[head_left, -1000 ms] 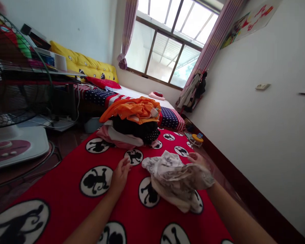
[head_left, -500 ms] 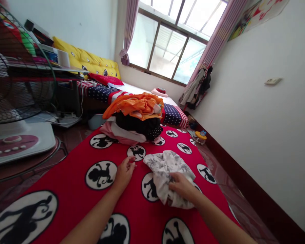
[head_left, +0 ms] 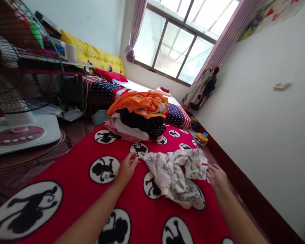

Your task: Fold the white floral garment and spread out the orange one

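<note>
Floral cloth [head_left: 175, 176] lies spread wider now (right hand [head_left: 217, 178] off it).

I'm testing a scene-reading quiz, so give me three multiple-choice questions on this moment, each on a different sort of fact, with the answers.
1. Where does the grey-patterned white cloth lie?
A) On the bare floor
B) On top of the clothes pile
C) On the red monkey-print blanket

2. What colour is the top garment of the clothes pile?
A) Green
B) Orange
C) Blue

3. What state is the left hand in?
A) Open, holding nothing
B) Clenched around the cloth
C) Gripping the orange garment

Answers:
1. C, the cloth lies across the blanket's red surface.
2. B, orange fabric sits on top of the pile.
3. A, the hand is spread open with nothing in it.
</note>
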The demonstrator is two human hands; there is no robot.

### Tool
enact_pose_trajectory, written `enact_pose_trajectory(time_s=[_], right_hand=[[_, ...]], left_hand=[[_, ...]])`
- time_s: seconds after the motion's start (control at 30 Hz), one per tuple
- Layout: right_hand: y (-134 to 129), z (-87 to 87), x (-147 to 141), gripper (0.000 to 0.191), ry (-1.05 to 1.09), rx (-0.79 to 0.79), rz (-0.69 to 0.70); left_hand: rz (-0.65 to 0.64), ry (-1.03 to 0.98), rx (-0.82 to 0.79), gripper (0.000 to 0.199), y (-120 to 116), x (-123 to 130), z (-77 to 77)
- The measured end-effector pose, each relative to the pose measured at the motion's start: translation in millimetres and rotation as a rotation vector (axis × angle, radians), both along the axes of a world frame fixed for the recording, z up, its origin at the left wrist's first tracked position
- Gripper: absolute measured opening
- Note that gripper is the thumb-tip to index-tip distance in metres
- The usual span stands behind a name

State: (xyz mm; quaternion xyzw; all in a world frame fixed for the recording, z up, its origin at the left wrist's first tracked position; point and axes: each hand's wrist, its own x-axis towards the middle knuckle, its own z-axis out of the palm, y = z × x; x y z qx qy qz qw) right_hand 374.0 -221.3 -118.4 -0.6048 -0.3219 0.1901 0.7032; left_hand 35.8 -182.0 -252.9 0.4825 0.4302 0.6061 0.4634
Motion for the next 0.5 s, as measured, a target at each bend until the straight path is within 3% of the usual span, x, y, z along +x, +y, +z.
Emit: enact_pose_trajectory(time_s=[0.07,0.1,0.17,0.27,0.33,0.4,0.5], right_hand=[[-16.6,-19.0,-15.6,0.045,-0.173,-0.065,-0.036],[-26.4,-25.7,-27.8,0.043,-0.316,-0.121,0.013],[-45.1,-34.4,-57.3,0.047,-0.644,-0.271,0.209],[-61.6,-41.9,-97.9,0.068,-1.034,-0.487,0.466],[-61.9,-45.7,-113.9,0.053,-1.204,-0.612,0.55],[-56.0,-44.9,-122.4,0.018,-1.207,-0.697,0.642],[-43.0,-20.8,-131.2,0.015,-0.767,-0.602,0.808]], left_hand=[[0.003,0.018,0.01,0.043,0.8,0.6,-1.8],[0.006,0.03,0.015,0.042,1.1,0.6,-2.5],[0.014,0.054,0.022,0.041,1.5,0.1,-3.5],[0.014,0.091,0.028,0.039,1.7,-0.8,-4.7],[0.009,0.106,0.035,0.038,1.9,-1.0,-5.9],[0.006,0.105,0.042,0.036,2.1,-0.7,-6.9],[-0.004,0.106,0.043,0.036,1.9,-0.4,-6.0]])
